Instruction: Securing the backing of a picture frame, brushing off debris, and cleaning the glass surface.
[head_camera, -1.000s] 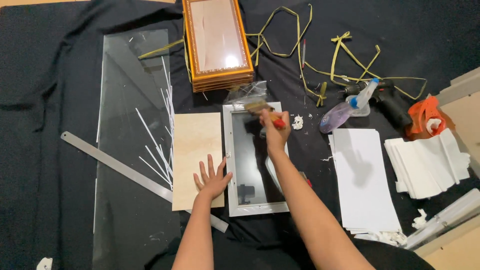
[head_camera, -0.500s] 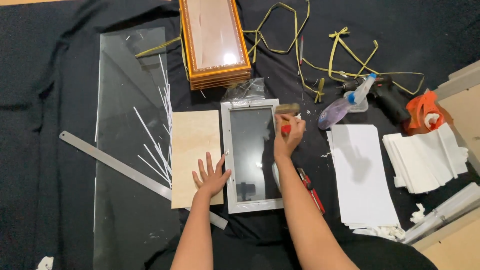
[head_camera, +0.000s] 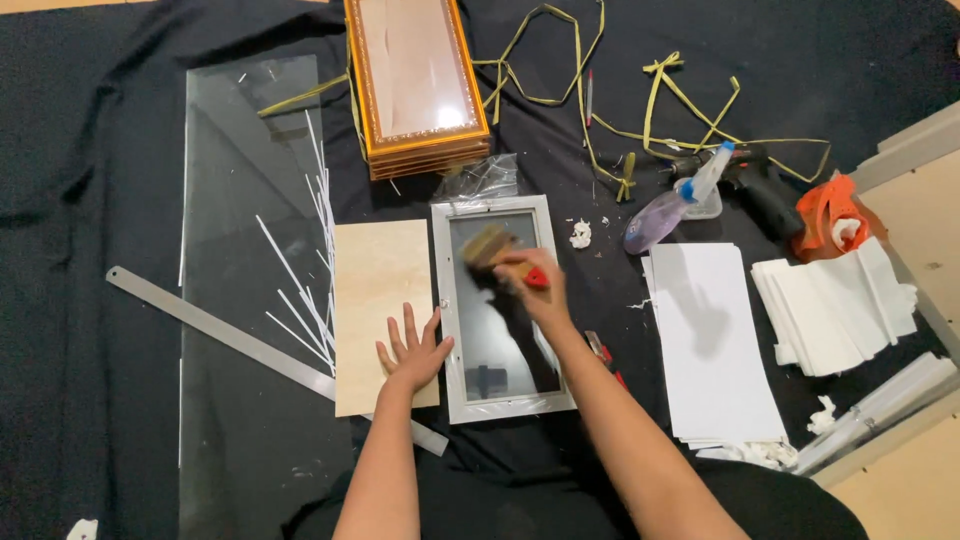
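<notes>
- The left hand (head_camera: 415, 352) lay flat, fingers spread and holding nothing, its palm on the beige backing board (head_camera: 382, 300) and its thumb at the left edge of the small white frame (head_camera: 500, 308).
- The right hand (head_camera: 533, 287) was closed around a paintbrush (head_camera: 497, 252) with a red-tipped handle; the bristles pressed on the glass in the upper part of the white frame. The brush was blurred, so its details could not be made out.
- The white frame lay flat on the black cloth (head_camera: 90, 400), just right of the backing board and touching it.
- Compared with half a second before, the brush had come from the frame's upper right corner to the upper middle of the glass, while the left hand stayed put.
- A steel ruler (head_camera: 200, 325) ran slantwise across a large glass sheet (head_camera: 245, 200) to the left, passing under the backing board.
- To the right lay a stack of white sheets (head_camera: 715, 340), and beyond it folded white paper (head_camera: 840, 305).
- Farther off lay a spray bottle (head_camera: 670, 205), a dark glue gun (head_camera: 750, 185) and an orange tape dispenser (head_camera: 825, 210).
- Farthest lay a stack of gold frames (head_camera: 415, 80) and loose yellow strapping (head_camera: 690, 100).
</notes>
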